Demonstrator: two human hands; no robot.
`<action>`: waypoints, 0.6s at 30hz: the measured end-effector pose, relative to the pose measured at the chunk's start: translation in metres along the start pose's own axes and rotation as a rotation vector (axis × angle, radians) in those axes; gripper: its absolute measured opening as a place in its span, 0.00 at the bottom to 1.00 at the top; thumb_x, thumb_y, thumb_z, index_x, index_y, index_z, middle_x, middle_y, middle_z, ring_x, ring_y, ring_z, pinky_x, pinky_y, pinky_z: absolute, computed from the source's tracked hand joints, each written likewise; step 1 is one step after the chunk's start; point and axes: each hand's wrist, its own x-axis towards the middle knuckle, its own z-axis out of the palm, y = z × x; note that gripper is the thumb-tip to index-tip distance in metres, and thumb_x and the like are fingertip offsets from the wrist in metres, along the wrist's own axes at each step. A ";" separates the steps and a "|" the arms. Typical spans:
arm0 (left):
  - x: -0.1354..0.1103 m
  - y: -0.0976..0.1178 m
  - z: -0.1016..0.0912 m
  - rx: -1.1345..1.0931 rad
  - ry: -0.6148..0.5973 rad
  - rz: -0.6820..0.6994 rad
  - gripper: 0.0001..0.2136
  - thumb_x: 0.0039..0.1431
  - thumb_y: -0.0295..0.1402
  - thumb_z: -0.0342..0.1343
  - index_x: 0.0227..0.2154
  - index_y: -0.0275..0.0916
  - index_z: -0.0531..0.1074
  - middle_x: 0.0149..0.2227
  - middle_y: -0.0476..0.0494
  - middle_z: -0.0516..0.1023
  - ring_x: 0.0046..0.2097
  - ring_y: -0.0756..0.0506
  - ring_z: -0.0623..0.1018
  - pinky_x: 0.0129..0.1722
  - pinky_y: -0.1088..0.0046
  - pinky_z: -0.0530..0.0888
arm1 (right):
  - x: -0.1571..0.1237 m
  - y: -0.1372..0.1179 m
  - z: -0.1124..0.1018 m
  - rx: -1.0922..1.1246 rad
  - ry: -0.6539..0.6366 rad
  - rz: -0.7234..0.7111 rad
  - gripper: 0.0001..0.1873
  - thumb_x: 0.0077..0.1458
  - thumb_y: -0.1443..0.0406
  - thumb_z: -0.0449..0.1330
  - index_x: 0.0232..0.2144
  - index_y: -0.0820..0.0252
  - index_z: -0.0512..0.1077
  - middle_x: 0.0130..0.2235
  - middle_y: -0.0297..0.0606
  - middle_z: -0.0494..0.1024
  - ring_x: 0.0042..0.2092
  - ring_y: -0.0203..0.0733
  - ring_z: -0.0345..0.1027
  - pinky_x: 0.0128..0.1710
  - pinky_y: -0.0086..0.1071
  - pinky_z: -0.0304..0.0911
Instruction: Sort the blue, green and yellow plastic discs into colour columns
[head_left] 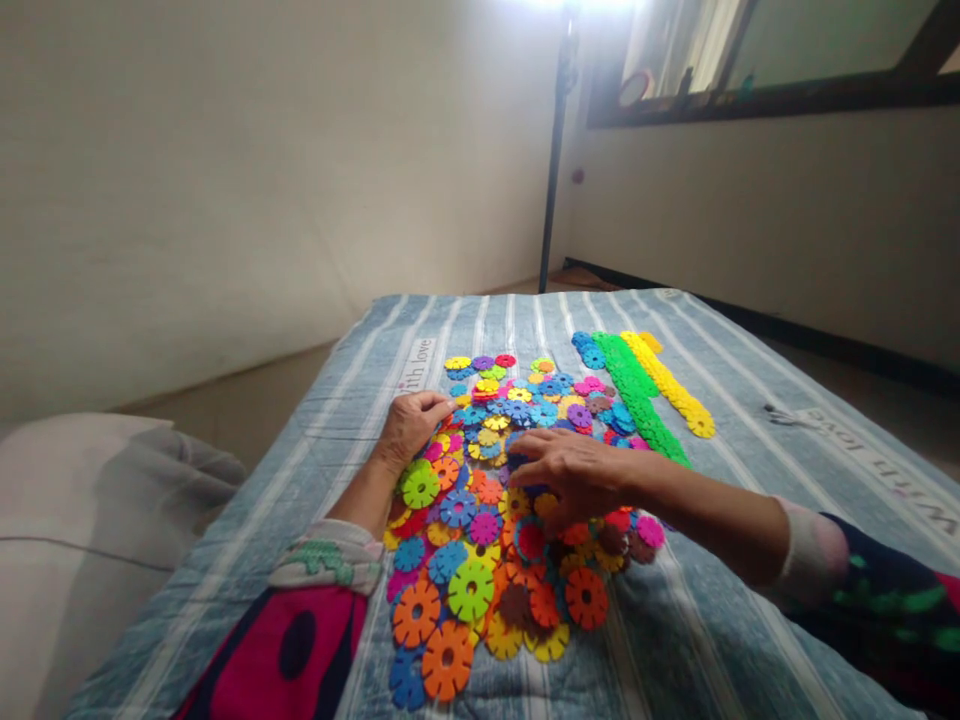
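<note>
A spread-out pile of slotted plastic flower discs (472, 588) in many colours covers the middle of the bed. My left hand (411, 428) is at the pile's left edge, thumb and forefinger pressed together; whatever is between them is hidden. Over the centre of the pile reaches my right hand (574, 468), its fingers apart and curved down towards the discs, with no disc visible in them. To the right of the pile lie a long overlapping row of green discs (634, 390) and a row of yellow discs (667, 385). A few blue discs (589, 350) sit beside the green row's far end.
The striped blue bed cover (300, 600) has printed lettering on it. A dark lamp stand (553, 180) rises behind the far edge. Pale walls (262, 180) meet in the corner, with a window (825, 50) at upper right. White fabric (75, 580) is at the lower left.
</note>
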 end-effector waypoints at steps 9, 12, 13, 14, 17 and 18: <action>0.001 0.002 0.000 0.014 0.004 -0.003 0.12 0.45 0.42 0.56 0.22 0.38 0.77 0.24 0.49 0.79 0.32 0.45 0.75 0.36 0.73 0.70 | 0.005 0.044 -0.004 -0.104 0.103 0.263 0.10 0.54 0.67 0.60 0.40 0.58 0.75 0.39 0.42 0.70 0.42 0.44 0.62 0.37 0.33 0.56; 0.002 0.001 0.000 0.017 0.007 0.005 0.12 0.45 0.42 0.56 0.21 0.38 0.78 0.23 0.49 0.79 0.31 0.46 0.75 0.35 0.74 0.70 | -0.004 0.037 -0.009 -0.019 0.155 0.264 0.10 0.55 0.67 0.58 0.41 0.58 0.75 0.40 0.41 0.71 0.41 0.41 0.63 0.38 0.32 0.57; 0.002 0.000 0.000 0.017 0.009 0.006 0.12 0.45 0.42 0.56 0.21 0.38 0.78 0.23 0.49 0.79 0.31 0.46 0.75 0.35 0.74 0.70 | -0.008 0.031 -0.008 0.017 0.159 0.226 0.10 0.55 0.66 0.59 0.41 0.58 0.74 0.41 0.40 0.71 0.42 0.41 0.63 0.39 0.32 0.57; 0.002 0.000 0.000 0.017 0.010 0.006 0.12 0.45 0.41 0.56 0.21 0.38 0.78 0.23 0.49 0.79 0.31 0.46 0.76 0.35 0.74 0.70 | -0.013 0.023 -0.007 0.051 0.149 0.178 0.10 0.55 0.65 0.60 0.41 0.58 0.74 0.42 0.40 0.72 0.42 0.40 0.64 0.39 0.32 0.58; 0.003 -0.002 0.001 0.007 0.009 0.007 0.12 0.45 0.41 0.56 0.22 0.38 0.78 0.24 0.49 0.79 0.32 0.46 0.76 0.36 0.74 0.70 | -0.022 -0.005 0.001 0.088 0.092 0.047 0.13 0.53 0.60 0.62 0.41 0.57 0.74 0.41 0.40 0.72 0.42 0.41 0.64 0.40 0.33 0.58; 0.002 -0.002 0.001 0.004 0.007 0.005 0.12 0.45 0.41 0.56 0.22 0.38 0.78 0.25 0.49 0.79 0.32 0.46 0.76 0.36 0.74 0.70 | -0.023 -0.014 0.005 0.071 0.074 0.011 0.14 0.53 0.58 0.63 0.42 0.56 0.73 0.41 0.40 0.72 0.43 0.42 0.63 0.40 0.34 0.59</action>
